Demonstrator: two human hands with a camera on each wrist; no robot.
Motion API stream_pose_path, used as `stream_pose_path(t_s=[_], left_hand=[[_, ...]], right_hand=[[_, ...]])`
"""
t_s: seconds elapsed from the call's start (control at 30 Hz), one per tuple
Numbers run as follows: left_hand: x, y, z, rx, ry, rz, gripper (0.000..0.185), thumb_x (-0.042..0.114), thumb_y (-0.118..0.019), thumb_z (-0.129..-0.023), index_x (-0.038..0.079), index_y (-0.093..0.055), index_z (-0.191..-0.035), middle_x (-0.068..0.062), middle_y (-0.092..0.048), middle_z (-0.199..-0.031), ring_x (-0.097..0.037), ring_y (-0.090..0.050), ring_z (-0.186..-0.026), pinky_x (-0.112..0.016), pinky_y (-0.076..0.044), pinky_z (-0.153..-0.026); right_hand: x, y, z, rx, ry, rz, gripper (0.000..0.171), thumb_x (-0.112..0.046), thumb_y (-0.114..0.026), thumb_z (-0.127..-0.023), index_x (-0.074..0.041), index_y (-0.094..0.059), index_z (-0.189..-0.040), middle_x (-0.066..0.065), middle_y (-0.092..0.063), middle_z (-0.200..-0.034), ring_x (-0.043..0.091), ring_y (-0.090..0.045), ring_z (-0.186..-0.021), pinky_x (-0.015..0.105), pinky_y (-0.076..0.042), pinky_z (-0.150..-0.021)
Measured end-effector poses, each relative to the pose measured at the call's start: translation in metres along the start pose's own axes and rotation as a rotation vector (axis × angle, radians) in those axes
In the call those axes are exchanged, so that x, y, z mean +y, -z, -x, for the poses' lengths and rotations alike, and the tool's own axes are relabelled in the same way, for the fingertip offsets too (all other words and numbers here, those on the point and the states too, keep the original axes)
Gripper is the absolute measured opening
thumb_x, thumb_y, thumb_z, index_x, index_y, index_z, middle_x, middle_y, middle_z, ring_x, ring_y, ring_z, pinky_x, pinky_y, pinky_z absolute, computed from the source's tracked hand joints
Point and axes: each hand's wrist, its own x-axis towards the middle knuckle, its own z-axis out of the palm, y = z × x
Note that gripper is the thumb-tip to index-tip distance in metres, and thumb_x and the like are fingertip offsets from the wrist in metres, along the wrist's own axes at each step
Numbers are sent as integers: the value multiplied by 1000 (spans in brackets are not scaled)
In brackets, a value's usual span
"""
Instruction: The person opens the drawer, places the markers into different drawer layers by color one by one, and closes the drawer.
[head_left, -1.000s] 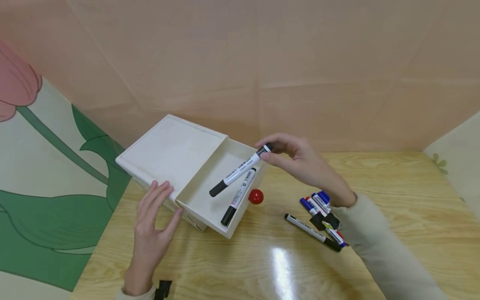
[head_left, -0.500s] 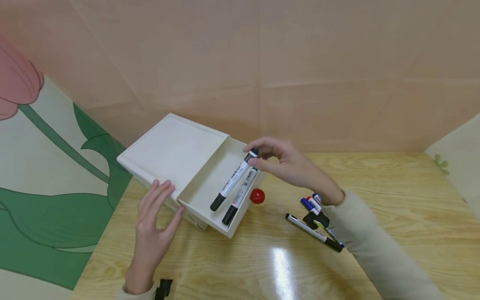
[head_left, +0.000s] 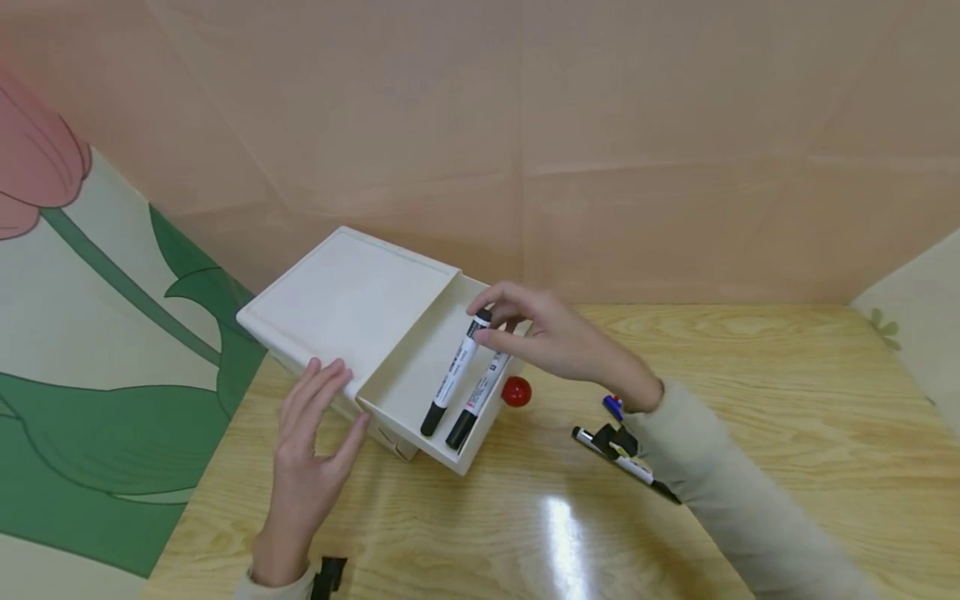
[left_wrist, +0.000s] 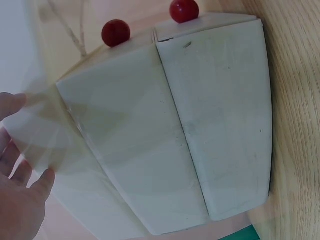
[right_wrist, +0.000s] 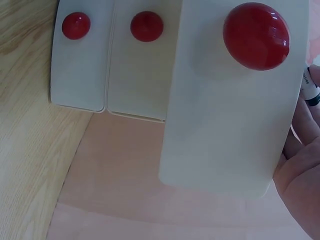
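We are putting pens away in a white box (head_left: pixel 348 304) with little drawers. The top drawer (head_left: pixel 420 392) is pulled out. Our right hand (head_left: pixel 543 337) pinches one black pen (head_left: pixel 453 375) by its top end. A moment ago this pen was up in the air and tilted. Now it has come down into the drawer, right beside the other pen (head_left: pixel 476 400) that lies there. It looks almost in place, so we think this pen is nearly done.

Our left hand (head_left: pixel 311 446) rests with straight fingers against the side of the box and holds nothing. It has not moved.

More pens (head_left: pixel 618 446) lie on the table (head_left: pixel 787 417), partly hidden under our right sleeve. The drawer's red knob (head_left: pixel 516 392) faces them.
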Motion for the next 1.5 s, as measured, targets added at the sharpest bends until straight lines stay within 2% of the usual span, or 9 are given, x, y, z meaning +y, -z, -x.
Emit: stream_pose_path(t_s=[0.3,0.43,0.63,0.83,1.07,1.17,1.27,1.37,1.5], left_hand=[[0,0,0,-3,3,-7,48,13,-69,-83,-5,-62,-127,-24,-60,-134,-33,-42,-141,-37,-29,-126],[0,-1,0,-2,1,-5,48,13,-69,-83,-5,-62,-127,-24,-60,-134,-33,-42,-141,-38,-28,-126],[0,-1,1,-6,6,-2,46,18,-67,-87,-5,-62,-127,-24,-60,-134,-33,-42,-141,-37,-29,-126],[0,-1,1,-5,6,3,47,25,-66,-91,-4,-62,-127,-23,-60,-134,-34,-42,-141,-37,-29,-125],[-2,-1,1,0,4,7,48,31,-64,-94,-5,-62,-127,-24,-60,-134,-33,-42,-142,-37,-29,-125],[-2,-1,1,4,-2,3,49,33,-63,-96,-5,-63,-126,-24,-60,-133,-33,-42,-141,-37,-29,-125],[-2,-1,1,9,-6,0,49,34,-63,-96,-6,-63,-125,-24,-61,-132,-33,-43,-141,-37,-30,-125],[-1,-1,2,8,-3,-3,49,34,-63,-96,-5,-63,-126,-24,-61,-132,-33,-43,-141,-37,-30,-125],[-1,0,2,4,5,-7,50,35,-62,-96,-5,-63,-126,-24,-61,-133,-32,-42,-142,-36,-30,-125]], right_hand=[[1,-2,-1,-23,12,47,31,-14,-64,-97,-4,-59,-125,4,-74,-104,15,-68,-95,33,-59,-78],[1,-2,-2,-20,26,100,31,-16,-63,-97,-4,-60,-126,3,-73,-105,14,-66,-96,33,-58,-82],[0,-3,-1,-1,-3,179,37,-17,-62,-98,-4,-60,-132,5,-70,-118,16,-66,-103,33,-59,-86],[-2,-4,-1,11,-27,224,38,-17,-60,-99,-3,-58,-135,9,-68,-124,21,-65,-108,36,-60,-88],[-3,-5,-2,15,-37,264,39,-16,-60,-99,-4,-57,-136,12,-62,-136,27,-61,-118,43,-54,-102],[-3,-6,-1,36,-41,253,39,-16,-61,-98,-5,-57,-135,11,-62,-136,27,-59,-121,44,-52,-106],[-1,-7,2,66,-29,195,38,-13,-61,-98,-5,-58,-135,12,-62,-134,26,-58,-123,45,-51,-107],[1,-7,7,116,7,158,36,-10,-62,-97,-5,-59,-133,11,-62,-133,26,-58,-123,45,-52,-106],[2,-5,17,193,60,171,33,-7,-63,-96,-5,-62,-129,9,-64,-132,24,-59,-121,42,-53,-105]])
